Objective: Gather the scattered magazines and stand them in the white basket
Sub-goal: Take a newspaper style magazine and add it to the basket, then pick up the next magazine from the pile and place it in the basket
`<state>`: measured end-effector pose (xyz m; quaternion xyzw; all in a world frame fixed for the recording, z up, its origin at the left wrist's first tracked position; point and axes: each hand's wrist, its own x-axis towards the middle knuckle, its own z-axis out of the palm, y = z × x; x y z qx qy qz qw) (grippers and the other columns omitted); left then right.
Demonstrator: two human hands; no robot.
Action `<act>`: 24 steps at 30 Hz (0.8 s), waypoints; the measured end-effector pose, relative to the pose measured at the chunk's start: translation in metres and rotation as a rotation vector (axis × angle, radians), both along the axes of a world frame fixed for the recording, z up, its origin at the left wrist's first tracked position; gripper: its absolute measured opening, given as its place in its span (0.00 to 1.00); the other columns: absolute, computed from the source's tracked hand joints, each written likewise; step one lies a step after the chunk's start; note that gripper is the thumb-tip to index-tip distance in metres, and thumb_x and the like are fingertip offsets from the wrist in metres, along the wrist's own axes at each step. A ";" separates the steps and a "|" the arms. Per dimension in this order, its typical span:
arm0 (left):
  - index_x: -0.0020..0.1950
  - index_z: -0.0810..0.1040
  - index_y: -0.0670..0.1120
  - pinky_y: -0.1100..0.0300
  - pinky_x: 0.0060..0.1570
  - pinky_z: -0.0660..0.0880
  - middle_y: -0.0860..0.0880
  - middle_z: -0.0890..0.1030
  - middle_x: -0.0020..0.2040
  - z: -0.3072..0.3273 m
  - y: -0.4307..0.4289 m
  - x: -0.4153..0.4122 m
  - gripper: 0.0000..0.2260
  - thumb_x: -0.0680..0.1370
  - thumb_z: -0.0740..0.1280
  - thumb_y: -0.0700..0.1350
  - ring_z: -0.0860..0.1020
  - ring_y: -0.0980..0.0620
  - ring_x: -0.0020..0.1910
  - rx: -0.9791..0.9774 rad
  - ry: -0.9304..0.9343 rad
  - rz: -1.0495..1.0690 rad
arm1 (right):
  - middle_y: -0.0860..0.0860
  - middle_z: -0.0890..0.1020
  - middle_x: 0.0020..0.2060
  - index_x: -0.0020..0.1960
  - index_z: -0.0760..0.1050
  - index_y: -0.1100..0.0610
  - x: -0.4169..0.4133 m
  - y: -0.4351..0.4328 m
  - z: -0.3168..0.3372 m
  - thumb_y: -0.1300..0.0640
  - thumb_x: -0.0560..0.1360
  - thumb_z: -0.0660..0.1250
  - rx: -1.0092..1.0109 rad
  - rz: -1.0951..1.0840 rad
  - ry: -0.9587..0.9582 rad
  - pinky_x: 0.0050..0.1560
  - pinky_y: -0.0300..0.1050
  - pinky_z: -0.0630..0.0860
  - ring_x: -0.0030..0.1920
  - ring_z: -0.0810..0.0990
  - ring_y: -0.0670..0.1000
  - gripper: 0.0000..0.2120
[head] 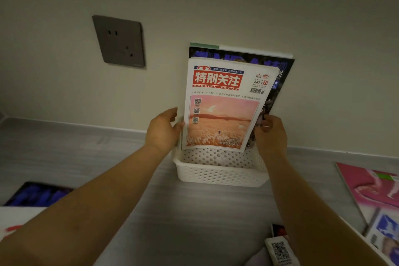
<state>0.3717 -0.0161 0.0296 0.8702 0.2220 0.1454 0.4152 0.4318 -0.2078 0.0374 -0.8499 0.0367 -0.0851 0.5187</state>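
A white perforated basket (218, 174) stands on the grey floor against the wall. Upright in it, a white magazine (224, 106) with a red title block and an orange field picture faces me. Behind it stand a dark blue-black magazine (280, 75) and one with a green-white top edge (207, 46), leaning on the wall. My left hand (163, 130) touches the front magazine's left edge with fingers spread. My right hand (271, 134) grips the right edges of the standing magazines.
A grey wall socket (119, 42) is up left of the basket. A dark blue magazine (36, 194) lies on the floor at left. Pink magazines (371, 188) lie at right, and a small one with a QR code (280, 251) lies at the bottom.
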 end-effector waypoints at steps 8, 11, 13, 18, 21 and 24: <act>0.55 0.78 0.36 0.63 0.54 0.66 0.39 0.79 0.58 -0.008 0.043 -0.148 0.10 0.75 0.63 0.34 0.77 0.43 0.57 -0.120 -0.008 0.060 | 0.55 0.75 0.57 0.59 0.72 0.63 -0.106 0.015 -0.006 0.68 0.74 0.60 -0.062 0.091 -0.034 0.57 0.51 0.75 0.56 0.75 0.55 0.14; 0.54 0.79 0.37 0.62 0.51 0.66 0.38 0.81 0.56 -0.026 0.059 -0.221 0.10 0.75 0.63 0.35 0.78 0.42 0.54 -0.106 0.112 0.146 | 0.57 0.74 0.61 0.58 0.73 0.60 -0.158 0.023 -0.029 0.67 0.74 0.59 -0.139 0.157 0.058 0.57 0.47 0.72 0.61 0.72 0.56 0.13; 0.53 0.80 0.38 0.57 0.52 0.68 0.38 0.81 0.56 -0.037 0.071 -0.261 0.10 0.75 0.63 0.34 0.77 0.40 0.55 -0.086 0.186 0.241 | 0.56 0.73 0.61 0.58 0.73 0.59 -0.190 0.036 -0.048 0.66 0.75 0.59 -0.245 0.247 0.112 0.60 0.45 0.68 0.62 0.71 0.55 0.13; 0.61 0.74 0.37 0.48 0.66 0.65 0.36 0.75 0.63 -0.060 0.105 -0.331 0.14 0.75 0.63 0.38 0.73 0.38 0.63 0.077 0.408 0.304 | 0.57 0.74 0.62 0.60 0.73 0.60 -0.259 0.080 -0.087 0.63 0.74 0.60 -0.380 0.485 0.130 0.60 0.33 0.62 0.64 0.70 0.54 0.14; 0.63 0.71 0.36 0.42 0.63 0.68 0.33 0.75 0.61 -0.069 0.130 -0.361 0.23 0.70 0.71 0.41 0.72 0.33 0.60 0.091 0.430 0.434 | 0.56 0.70 0.68 0.64 0.71 0.57 -0.291 0.097 -0.109 0.43 0.72 0.46 -0.574 0.528 0.080 0.68 0.39 0.55 0.70 0.66 0.56 0.29; 0.65 0.69 0.40 0.43 0.60 0.70 0.35 0.76 0.61 -0.076 0.146 -0.376 0.30 0.66 0.74 0.47 0.73 0.34 0.59 0.113 0.533 0.370 | 0.53 0.62 0.73 0.69 0.64 0.52 -0.300 0.101 -0.114 0.40 0.65 0.26 -0.820 0.511 -0.044 0.68 0.45 0.45 0.74 0.58 0.54 0.44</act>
